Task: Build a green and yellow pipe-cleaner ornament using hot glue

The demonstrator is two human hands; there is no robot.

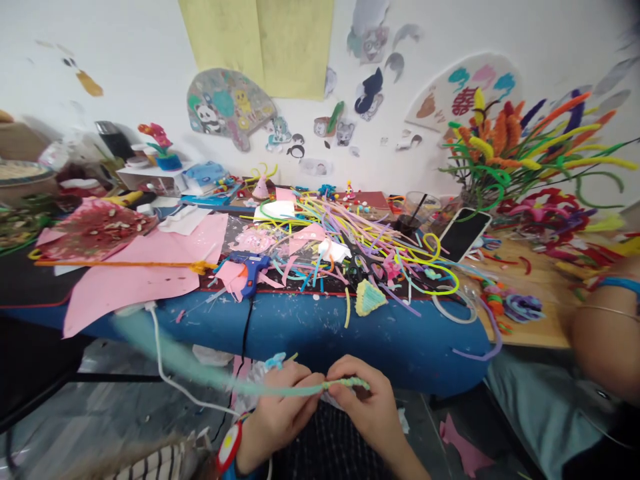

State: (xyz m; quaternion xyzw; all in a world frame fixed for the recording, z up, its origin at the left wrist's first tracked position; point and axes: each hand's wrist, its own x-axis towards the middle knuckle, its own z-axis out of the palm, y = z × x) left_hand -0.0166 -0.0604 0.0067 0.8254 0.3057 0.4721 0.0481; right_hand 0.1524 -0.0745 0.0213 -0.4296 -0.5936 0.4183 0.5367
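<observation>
Both hands meet low in the head view, in front of the table's blue edge. My left hand [287,407] has its fingers closed on a pale green pipe cleaner [245,387], whose long free end sweeps up to the left and is blurred. My right hand [363,400] pinches the twisted yellow-green part [357,382] of the piece, close beside the left fingertips. On the table edge above the hands lies a yellow and mint triangular piece [370,298]. A blue glue gun [251,270] rests to its left.
Many loose pipe cleaners [345,227] and pink sheets [145,273] cover the table. A phone [464,233] leans near a vase of colourful pipe-cleaner stems [505,143]. A white cable [165,367] hangs at left. Another person's arm [607,333] is at right.
</observation>
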